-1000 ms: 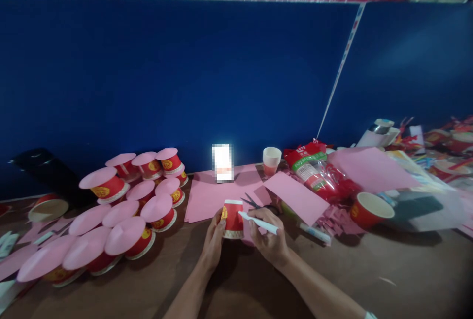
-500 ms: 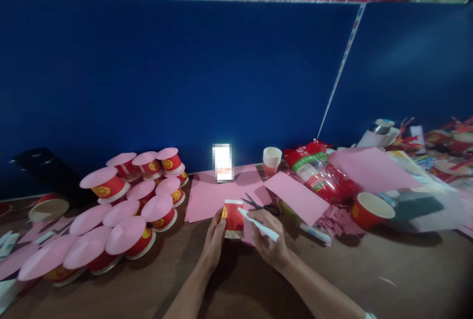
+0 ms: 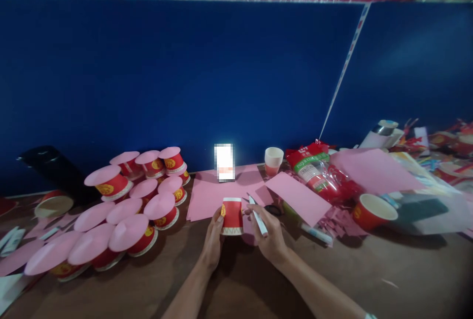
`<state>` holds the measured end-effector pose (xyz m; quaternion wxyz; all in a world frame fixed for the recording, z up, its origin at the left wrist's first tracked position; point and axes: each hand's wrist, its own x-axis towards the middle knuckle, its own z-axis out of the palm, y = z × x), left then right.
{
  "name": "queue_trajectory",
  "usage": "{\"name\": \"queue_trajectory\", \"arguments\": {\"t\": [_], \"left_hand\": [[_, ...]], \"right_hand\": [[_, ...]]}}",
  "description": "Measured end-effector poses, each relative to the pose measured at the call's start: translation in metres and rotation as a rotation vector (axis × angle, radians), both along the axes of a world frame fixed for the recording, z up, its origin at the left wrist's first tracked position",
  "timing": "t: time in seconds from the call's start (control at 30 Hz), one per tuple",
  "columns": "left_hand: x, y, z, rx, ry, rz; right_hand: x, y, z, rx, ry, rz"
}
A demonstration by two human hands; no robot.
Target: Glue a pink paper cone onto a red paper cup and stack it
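Observation:
My left hand [image 3: 213,235] is closed around the left side of a red paper cup [image 3: 232,213], which has a gold emblem and a zigzag pattern along its lower, wider rim. The cup is held upside down above the table. In my right hand [image 3: 271,235] is a white marker [image 3: 258,219], gripped like a pen just right of the cup. Its tip points up and left, apart from the cup's side. Behind my right fingers lie scissors [image 3: 272,209], partly hidden. Pink paper sheets [image 3: 210,193] lie beyond the cup.
Several red cups topped with pink paper discs [image 3: 127,233] crowd the left side. A bright, blurred-out upright object [image 3: 224,161] stands at the back. To the right are a bag of paper cups [image 3: 314,171], a red cup [image 3: 375,213], and another marker [image 3: 316,235].
The marker has moved from against the cup's side to the right, away from it, and its angle is steeper. My left hand still holds the cup in about the same place.

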<state>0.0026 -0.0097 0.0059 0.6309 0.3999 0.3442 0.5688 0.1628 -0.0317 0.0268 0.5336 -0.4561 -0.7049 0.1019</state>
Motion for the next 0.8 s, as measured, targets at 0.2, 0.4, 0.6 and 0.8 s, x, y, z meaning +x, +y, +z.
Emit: {"name": "queue_trajectory", "arguments": {"t": [0.2,0.4,0.6,0.8], "left_hand": [[-0.0015,0.0001,-0.0041,-0.024,0.031,0.075],[-0.0006,-0.0012,-0.0012,-0.033,-0.016,0.049],[0.0017,-0.0010,0.0015,-0.050,-0.131,0.045],[0.0011,-0.0010,-0.0001,-0.030,-0.117,0.054]], "right_hand": [[-0.0022,-0.0010,0.0037,0.000,-0.038,0.013],[-0.0041,-0.0012,0.0048,0.016,-0.060,0.013],[-0.0059,-0.0013,0.0047,-0.011,-0.084,0.011],[-0.0057,-0.0013,0.0022,-0.036,-0.104,0.044]]}}
